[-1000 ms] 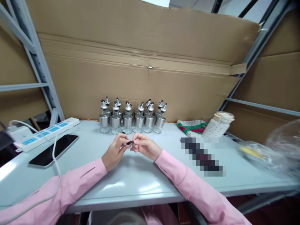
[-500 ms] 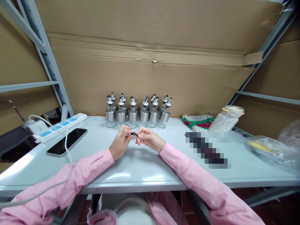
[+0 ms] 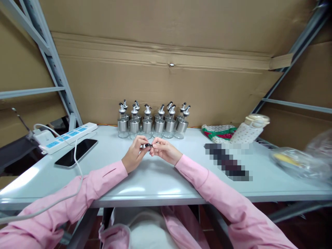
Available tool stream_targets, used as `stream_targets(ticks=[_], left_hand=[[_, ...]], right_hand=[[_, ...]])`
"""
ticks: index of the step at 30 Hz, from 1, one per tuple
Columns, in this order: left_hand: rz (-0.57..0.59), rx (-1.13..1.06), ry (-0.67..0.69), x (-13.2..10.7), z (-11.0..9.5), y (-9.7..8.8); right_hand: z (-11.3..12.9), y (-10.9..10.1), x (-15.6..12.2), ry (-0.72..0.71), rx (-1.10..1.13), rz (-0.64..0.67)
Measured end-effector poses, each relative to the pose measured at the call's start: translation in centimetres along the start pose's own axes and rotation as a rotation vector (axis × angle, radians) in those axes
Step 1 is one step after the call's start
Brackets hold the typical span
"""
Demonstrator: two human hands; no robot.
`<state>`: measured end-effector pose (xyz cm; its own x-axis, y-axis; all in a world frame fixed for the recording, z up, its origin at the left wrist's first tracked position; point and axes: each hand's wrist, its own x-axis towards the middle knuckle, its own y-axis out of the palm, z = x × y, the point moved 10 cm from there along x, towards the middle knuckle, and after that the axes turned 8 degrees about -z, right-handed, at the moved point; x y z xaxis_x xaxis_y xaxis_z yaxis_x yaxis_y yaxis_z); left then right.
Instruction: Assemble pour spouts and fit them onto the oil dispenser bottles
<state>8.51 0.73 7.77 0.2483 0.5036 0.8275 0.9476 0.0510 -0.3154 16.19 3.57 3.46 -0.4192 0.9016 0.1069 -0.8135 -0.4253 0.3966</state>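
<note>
In the head view, my left hand [image 3: 135, 153] and my right hand [image 3: 165, 150] meet above the table, fingertips close together. Between them is a small dark, shiny piece [image 3: 148, 145], partly hidden by the fingers; its exact kind is too small to make out. Both hands pinch it, the left from one side and the right from the other. Just behind them stand several glass oil bottles [image 3: 147, 126] with steel sleeves and silver-and-black pourer spouts, upright in two rows.
On the left lie a white power strip [image 3: 70, 137], a phone [image 3: 76, 153] and a white cable [image 3: 76, 173] crossing my left sleeve. To the right are a patterned cloth [image 3: 218, 133], a spotted jug [image 3: 250, 129], a pixelated dark patch and a plastic bag [image 3: 301, 162]. Cardboard [image 3: 166, 86] walls the back.
The small piece has turned from slanting to lying nearly level between my fingers. My hands remain close together, and the whole view has shifted slightly.
</note>
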Motion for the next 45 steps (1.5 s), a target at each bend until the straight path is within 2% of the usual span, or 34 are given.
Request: stream_targets(ticks=[8,14,20,33,39,45], left_hand=[[0.019,-0.036,-0.15,0.1,1.5,0.2],[0.065,-0.212,-0.458,-0.5,3.5,1.0],[0.08,-0.298,-0.525,-0.8,4.2,1.5],[0.094,-0.306,-0.612,-1.0,4.7,1.7],[0.085,-0.436,-0.708,-1.6,5.4,2.2],[0.066,-0.506,-0.753,-1.8,5.6,2.4]], right_hand=[[-0.5,-1.1,0.2,-0.011,0.009,-0.109],[-0.9,-1.4,0.3,0.012,-0.02,-0.106],[-0.9,-1.5,0.3,0.027,-0.05,-0.09],[-1.0,-1.5,0.3,0.04,-0.088,-0.089],[-1.0,-1.4,0.3,0.034,-0.061,-0.101],[-1.1,-1.1,0.3,0.048,-0.002,-0.055]])
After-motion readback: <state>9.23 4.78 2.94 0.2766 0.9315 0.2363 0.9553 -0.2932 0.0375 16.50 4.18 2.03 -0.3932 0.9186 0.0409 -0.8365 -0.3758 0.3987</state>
